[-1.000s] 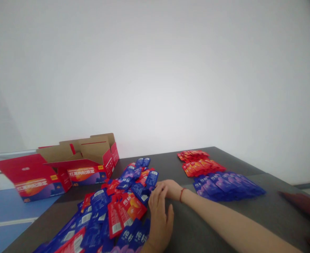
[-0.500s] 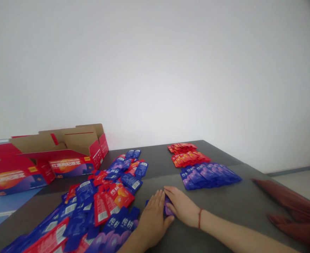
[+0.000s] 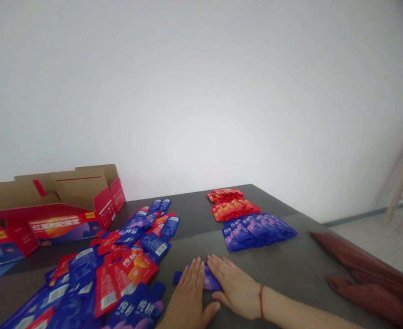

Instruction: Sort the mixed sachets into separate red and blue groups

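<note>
Laying left hand [image 3: 189,292] and right hand [image 3: 238,290] palm-down on blue pouch [image 3: 209,279], just right of pile [image 3: 82,264], on table [image 3: 191,246]. Flat and stretched out, not curled round anything; near each other, with purple print visible in the narrow gap. Looks like a hold for levelling or squaring edges rather than lifting. Can't tell if one pouch or a thin stack underneath.

Pile itself: red and blue mixed, fronts and backs up, overlapping at odd angles. Probably kept close for easy reach.

Well right of pile: blue fan [image 3: 256,232], all fronts up, overlapped in a row. Farther back on that side of pile: red fans [image 3: 235,209], same overlap. Apparently grouped by colour, likely overlapped to save room and keep fronts readable.

Left of pile: cartons [image 3: 66,227], flaps up, presumably for access from above. Can't see contents.
</note>
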The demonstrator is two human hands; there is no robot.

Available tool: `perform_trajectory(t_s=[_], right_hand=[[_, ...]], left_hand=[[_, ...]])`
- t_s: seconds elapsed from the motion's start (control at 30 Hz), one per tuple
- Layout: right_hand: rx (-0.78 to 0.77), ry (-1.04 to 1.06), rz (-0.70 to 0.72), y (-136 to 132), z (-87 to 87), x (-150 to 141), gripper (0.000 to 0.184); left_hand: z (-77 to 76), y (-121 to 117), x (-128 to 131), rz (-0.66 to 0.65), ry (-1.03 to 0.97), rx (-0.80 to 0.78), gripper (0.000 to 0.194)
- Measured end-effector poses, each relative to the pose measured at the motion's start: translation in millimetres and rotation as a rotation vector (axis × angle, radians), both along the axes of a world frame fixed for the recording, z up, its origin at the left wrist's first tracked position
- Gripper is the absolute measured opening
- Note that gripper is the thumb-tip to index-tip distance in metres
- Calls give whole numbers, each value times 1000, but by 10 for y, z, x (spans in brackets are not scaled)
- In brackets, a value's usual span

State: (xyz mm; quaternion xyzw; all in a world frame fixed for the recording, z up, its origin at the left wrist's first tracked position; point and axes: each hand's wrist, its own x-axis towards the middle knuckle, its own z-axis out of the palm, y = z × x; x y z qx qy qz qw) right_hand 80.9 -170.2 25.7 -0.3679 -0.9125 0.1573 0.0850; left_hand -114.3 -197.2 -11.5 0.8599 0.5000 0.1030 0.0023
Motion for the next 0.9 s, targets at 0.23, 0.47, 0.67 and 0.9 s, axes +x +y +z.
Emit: perform_trajectory(t_s=[0.23,0.47,0.67,0.9], right_hand=[[72,103,44,60,-85,-34,70],[171,212,117,142,-70,-88,63],[167,302,111,192,18,7,44],[79,451,131,259,94,164,32]], left_hand=[[-277,144,-44,-12,-26,154,71],[-153,146,0,93,-47,24,68],[105,189,-37,119,-215,13,45],[187,169,11,153,-443,-52,35]])
